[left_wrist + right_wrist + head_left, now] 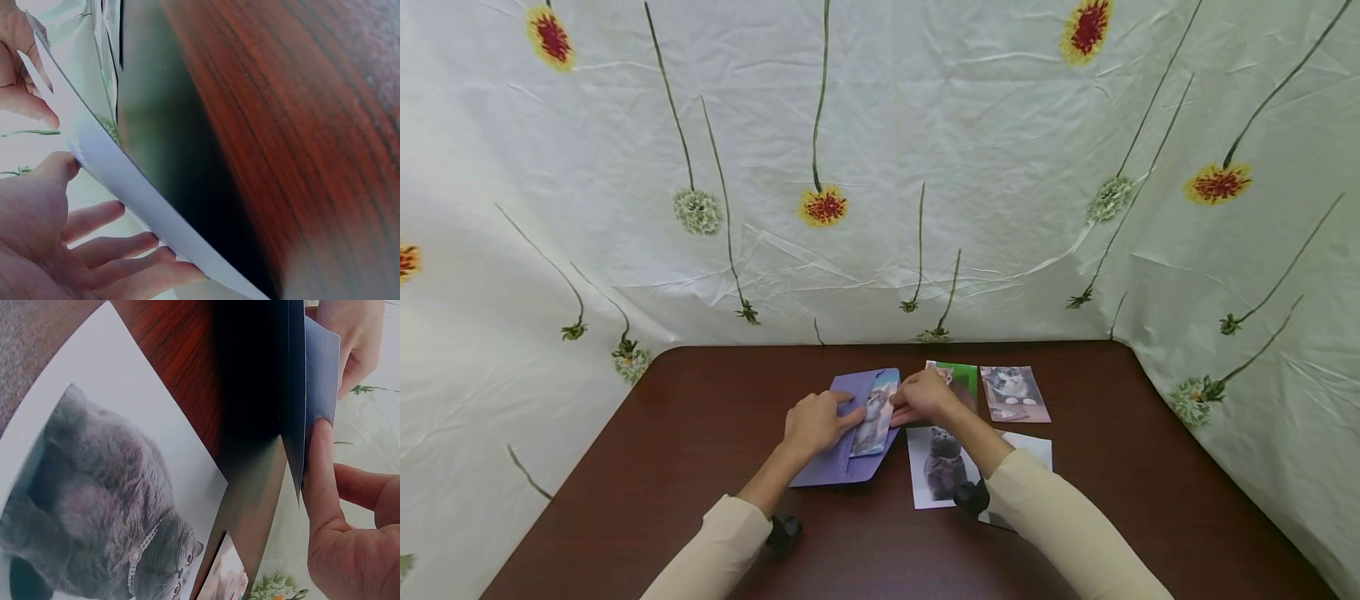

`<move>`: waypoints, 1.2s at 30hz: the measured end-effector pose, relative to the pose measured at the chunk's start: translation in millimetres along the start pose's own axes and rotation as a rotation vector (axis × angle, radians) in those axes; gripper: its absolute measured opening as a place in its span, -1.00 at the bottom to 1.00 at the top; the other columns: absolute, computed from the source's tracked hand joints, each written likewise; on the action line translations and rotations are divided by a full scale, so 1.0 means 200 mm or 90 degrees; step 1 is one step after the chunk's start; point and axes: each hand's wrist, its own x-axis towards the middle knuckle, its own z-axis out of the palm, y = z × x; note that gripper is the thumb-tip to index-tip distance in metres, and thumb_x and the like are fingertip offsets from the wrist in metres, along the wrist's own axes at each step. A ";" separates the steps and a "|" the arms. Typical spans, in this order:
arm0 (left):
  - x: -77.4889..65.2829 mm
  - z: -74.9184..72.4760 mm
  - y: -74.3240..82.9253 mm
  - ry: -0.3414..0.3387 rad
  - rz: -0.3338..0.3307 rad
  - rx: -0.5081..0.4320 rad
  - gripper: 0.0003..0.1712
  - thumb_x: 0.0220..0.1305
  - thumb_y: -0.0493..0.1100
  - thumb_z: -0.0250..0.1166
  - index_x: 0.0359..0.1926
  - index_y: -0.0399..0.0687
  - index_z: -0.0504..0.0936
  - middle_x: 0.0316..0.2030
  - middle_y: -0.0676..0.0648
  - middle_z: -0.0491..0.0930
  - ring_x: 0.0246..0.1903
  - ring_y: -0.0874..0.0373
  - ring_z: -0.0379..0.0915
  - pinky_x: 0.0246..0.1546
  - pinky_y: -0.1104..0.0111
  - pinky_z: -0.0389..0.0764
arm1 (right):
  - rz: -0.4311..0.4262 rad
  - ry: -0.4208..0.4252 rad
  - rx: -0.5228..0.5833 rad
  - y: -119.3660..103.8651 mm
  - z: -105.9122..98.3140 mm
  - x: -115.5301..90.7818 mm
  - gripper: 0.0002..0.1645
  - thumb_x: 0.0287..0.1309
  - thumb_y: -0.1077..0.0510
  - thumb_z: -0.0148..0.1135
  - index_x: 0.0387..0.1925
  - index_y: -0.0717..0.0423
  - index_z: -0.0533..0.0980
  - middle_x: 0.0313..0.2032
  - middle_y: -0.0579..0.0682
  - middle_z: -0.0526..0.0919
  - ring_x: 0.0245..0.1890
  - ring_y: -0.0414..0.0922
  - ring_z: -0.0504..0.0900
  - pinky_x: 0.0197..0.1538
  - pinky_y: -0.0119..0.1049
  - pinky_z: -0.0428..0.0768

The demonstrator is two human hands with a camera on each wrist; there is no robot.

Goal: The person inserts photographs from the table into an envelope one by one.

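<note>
Card (872, 423) with a cat picture lies on the 3 o'clock half of a purple folder (823, 472), its long edges leaning toward 1 o'clock; whether any of it is tucked under the flap I cannot tell. Right hand (928, 393) reaches in from 4 o'clock, its fingers grasping the card at the 3 o'clock edge, close to the folder's rim. Left hand (816, 421) comes from 7 o'clock, unclenched: its fingers rest spread on the folder, the thumb stretched toward the card. The folder sits on a brown bench (722, 417). From it, a green photo (967, 379) lies toward 2 o'clock, partly behind the right hand, with a pinkish cat photo (1013, 392) at its 3 o'clock. A grey cat photo (945, 471) lies toward 4 o'clock; another sheet (1035, 450), partly covered by the right sleeve (1060, 517), is at its 3 o'clock.
</note>
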 end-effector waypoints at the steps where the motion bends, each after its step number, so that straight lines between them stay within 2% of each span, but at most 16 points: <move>1: 0.00 0.00 0.00 0.000 0.000 0.002 -0.42 0.29 0.30 0.29 0.18 0.11 0.71 0.02 -0.18 0.74 -0.20 -0.10 0.70 -0.49 0.11 0.55 | 0.000 0.002 0.000 0.00 0.00 0.00 -0.77 0.27 0.46 0.10 -0.11 0.60 0.55 -0.47 0.21 0.69 -0.54 -0.03 0.76 -0.26 -0.16 0.75; 5: 0.00 0.00 0.01 -0.003 0.002 0.004 -0.43 0.29 0.28 0.29 0.17 0.10 0.71 -0.02 -0.20 0.75 -0.24 -0.09 0.70 -0.51 0.13 0.55 | 0.001 0.005 -0.010 0.01 0.00 -0.01 -0.77 0.29 0.44 0.10 -0.10 0.57 0.55 -0.49 0.16 0.66 -0.56 -0.08 0.73 -0.26 -0.17 0.75; 12: -0.01 -0.01 0.02 -0.011 0.006 -0.012 -0.45 0.31 0.21 0.31 0.15 -0.02 0.72 0.02 -0.24 0.73 -0.12 -0.18 0.70 -0.31 0.00 0.66 | 0.005 0.003 -0.018 0.02 -0.01 -0.02 -0.75 0.30 0.42 0.11 -0.07 0.56 0.56 -0.45 0.20 0.71 -0.50 -0.03 0.78 -0.23 -0.15 0.75; 22: -0.02 0.03 -0.01 0.033 0.033 -0.073 -0.45 0.25 0.12 0.40 0.11 -0.17 0.72 -0.01 -0.28 0.73 -0.12 -0.26 0.70 -0.15 -0.03 0.66 | 0.014 0.017 -0.010 0.03 -0.03 -0.02 -0.76 0.29 0.42 0.12 -0.08 0.54 0.56 -0.42 0.24 0.72 -0.49 -0.01 0.78 -0.15 -0.07 0.74; 30: -0.01 0.04 -0.02 0.048 0.035 -0.088 -0.44 0.22 0.12 0.43 0.08 -0.19 0.74 0.00 -0.28 0.73 -0.11 -0.22 0.70 -0.17 -0.01 0.67 | 0.009 0.015 -0.014 0.03 -0.04 -0.03 -0.72 0.29 0.39 0.12 -0.05 0.54 0.56 -0.42 0.18 0.69 -0.48 -0.04 0.77 -0.17 -0.12 0.75; 36: 0.00 0.04 -0.01 0.052 0.029 -0.077 -0.46 0.22 0.13 0.42 0.09 -0.12 0.75 0.01 -0.25 0.73 -0.11 -0.21 0.70 -0.24 -0.02 0.66 | 0.005 0.015 -0.016 0.02 -0.04 -0.03 -0.69 0.24 0.39 0.13 -0.03 0.53 0.56 -0.39 0.17 0.70 -0.45 -0.04 0.76 -0.12 -0.08 0.74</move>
